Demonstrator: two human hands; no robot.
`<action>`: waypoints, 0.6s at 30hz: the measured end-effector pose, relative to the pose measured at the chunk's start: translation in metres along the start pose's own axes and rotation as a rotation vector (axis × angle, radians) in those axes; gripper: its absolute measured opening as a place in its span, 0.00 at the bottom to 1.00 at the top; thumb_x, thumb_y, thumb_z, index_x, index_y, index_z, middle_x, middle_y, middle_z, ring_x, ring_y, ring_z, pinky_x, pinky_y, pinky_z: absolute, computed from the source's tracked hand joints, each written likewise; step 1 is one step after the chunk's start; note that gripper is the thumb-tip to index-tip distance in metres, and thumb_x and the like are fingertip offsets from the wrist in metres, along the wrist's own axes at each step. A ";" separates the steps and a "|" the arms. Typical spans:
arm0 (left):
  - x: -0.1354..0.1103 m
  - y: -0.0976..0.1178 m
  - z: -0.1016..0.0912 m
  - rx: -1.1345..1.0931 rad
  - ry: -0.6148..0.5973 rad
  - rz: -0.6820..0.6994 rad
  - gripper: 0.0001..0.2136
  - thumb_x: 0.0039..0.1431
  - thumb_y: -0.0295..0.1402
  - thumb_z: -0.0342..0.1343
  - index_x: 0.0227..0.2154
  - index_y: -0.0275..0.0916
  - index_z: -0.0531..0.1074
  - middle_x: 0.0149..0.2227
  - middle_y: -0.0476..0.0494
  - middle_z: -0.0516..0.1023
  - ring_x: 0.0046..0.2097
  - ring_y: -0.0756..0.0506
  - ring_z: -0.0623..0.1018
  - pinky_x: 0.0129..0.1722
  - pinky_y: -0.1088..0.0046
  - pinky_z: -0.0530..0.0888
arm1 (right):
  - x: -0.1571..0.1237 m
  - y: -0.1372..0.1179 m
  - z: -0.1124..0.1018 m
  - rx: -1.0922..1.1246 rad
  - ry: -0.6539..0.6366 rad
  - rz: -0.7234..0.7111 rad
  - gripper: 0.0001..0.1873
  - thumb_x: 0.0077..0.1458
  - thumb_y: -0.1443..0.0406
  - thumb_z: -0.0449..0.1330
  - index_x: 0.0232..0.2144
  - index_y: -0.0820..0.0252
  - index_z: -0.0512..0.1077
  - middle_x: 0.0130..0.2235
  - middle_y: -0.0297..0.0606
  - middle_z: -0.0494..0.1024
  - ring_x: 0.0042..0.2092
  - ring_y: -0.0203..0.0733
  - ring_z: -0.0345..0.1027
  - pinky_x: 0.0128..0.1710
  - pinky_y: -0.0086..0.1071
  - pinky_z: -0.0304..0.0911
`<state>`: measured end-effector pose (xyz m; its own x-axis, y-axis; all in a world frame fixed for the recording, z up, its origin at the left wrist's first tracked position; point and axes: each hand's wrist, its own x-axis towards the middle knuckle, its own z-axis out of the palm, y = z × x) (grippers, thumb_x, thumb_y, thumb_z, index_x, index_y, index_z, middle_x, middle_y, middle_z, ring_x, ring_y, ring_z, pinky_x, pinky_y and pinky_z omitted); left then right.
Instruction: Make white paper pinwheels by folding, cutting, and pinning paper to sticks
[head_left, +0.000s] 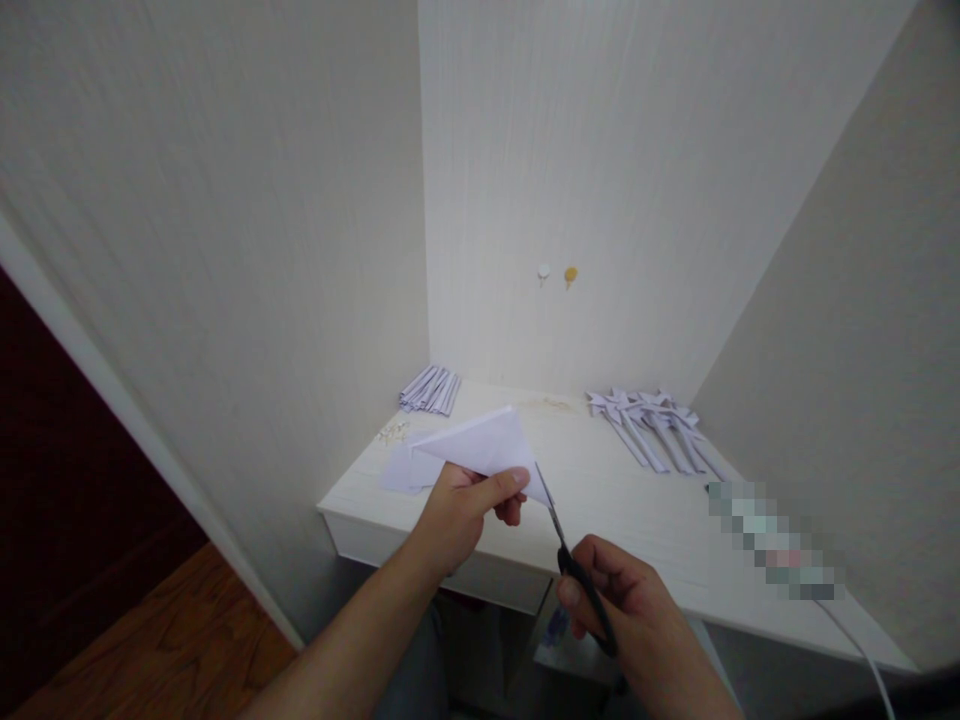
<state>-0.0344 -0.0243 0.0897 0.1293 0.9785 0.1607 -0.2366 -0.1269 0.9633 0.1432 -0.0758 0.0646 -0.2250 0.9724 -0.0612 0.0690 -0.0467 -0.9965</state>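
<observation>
My left hand (465, 505) pinches a folded white paper triangle (487, 442) above the front of a white table (637, 520); thumb and fingers are closed on its lower edge. My right hand (630, 605) grips black-handled scissors (574, 565), fingers wrapped through the handles. The scissor blades point up and left, and their tips meet the paper's right corner beside my left thumb.
A bundle of folded white paper strips (431, 390) lies at the table's back left. Several white paper pinwheels on sticks (652, 425) lie at the back right. More white sheets (405, 470) and small pins (394, 432) rest on the left. Walls enclose three sides; two pushpins (556, 274) are in the back wall.
</observation>
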 end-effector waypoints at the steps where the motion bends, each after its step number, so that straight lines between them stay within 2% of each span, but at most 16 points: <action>1: 0.000 -0.001 0.000 0.009 0.000 -0.003 0.17 0.49 0.42 0.65 0.16 0.36 0.70 0.18 0.48 0.71 0.24 0.50 0.71 0.28 0.72 0.69 | 0.001 0.001 0.000 -0.001 -0.005 -0.003 0.30 0.41 0.45 0.72 0.18 0.57 0.61 0.18 0.27 0.63 0.23 0.31 0.51 0.24 0.27 0.48; 8: 0.001 -0.003 -0.001 0.019 -0.009 0.001 0.16 0.50 0.41 0.65 0.16 0.36 0.71 0.19 0.47 0.72 0.24 0.50 0.71 0.28 0.73 0.69 | 0.004 0.005 -0.004 -0.026 -0.020 -0.017 0.29 0.42 0.43 0.71 0.20 0.57 0.63 0.18 0.28 0.65 0.22 0.32 0.55 0.24 0.28 0.53; 14: 0.006 -0.007 -0.002 0.006 -0.009 -0.007 0.15 0.49 0.40 0.65 0.17 0.36 0.72 0.18 0.48 0.71 0.23 0.50 0.70 0.27 0.73 0.68 | 0.006 0.006 -0.003 -0.035 -0.002 0.014 0.30 0.40 0.40 0.70 0.19 0.57 0.63 0.17 0.28 0.66 0.22 0.32 0.53 0.24 0.28 0.51; 18: 0.008 -0.010 -0.003 0.011 -0.013 -0.008 0.16 0.48 0.41 0.65 0.15 0.36 0.71 0.17 0.47 0.71 0.23 0.50 0.70 0.27 0.73 0.68 | 0.009 0.007 -0.002 -0.051 0.010 0.039 0.30 0.39 0.42 0.71 0.19 0.56 0.63 0.17 0.28 0.66 0.22 0.32 0.54 0.24 0.29 0.50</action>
<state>-0.0344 -0.0146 0.0810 0.1438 0.9774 0.1552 -0.2250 -0.1204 0.9669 0.1436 -0.0673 0.0570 -0.2114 0.9723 -0.0995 0.1272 -0.0736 -0.9891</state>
